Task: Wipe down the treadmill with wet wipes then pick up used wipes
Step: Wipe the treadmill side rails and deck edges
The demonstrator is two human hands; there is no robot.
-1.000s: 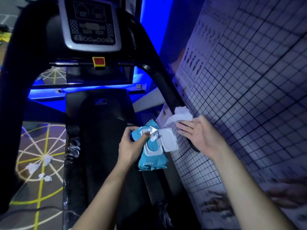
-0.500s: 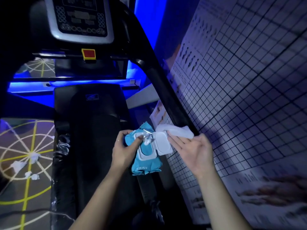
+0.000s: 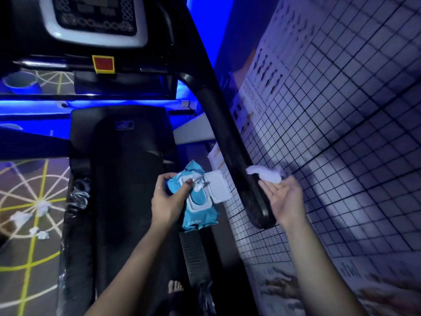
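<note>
Over at the far left, several crumpled used wipes lie scattered on the patterned floor, just beside the treadmill. Its dark belt runs up the middle of the view toward the console, and a red tab sits below the panel.

Right of the belt, the left hand grips a blue wipes pack. The fingers are curled round its side and the thumb is laid across the top by the opening. The pack's white lid is flipped open toward the right, and a bit of white wipe pokes out of the opening.

Further right, the black handrail slants down from the console. A bunched white wipe lies against the rail near its lower end — the fingertips of the right hand touch it. That hand is turned palm up with its fingers straight and loosely spread, not curled round anything. Whether they pinch the wipe cannot be told.

At the far right stands a wall covered with a black grid.
</note>
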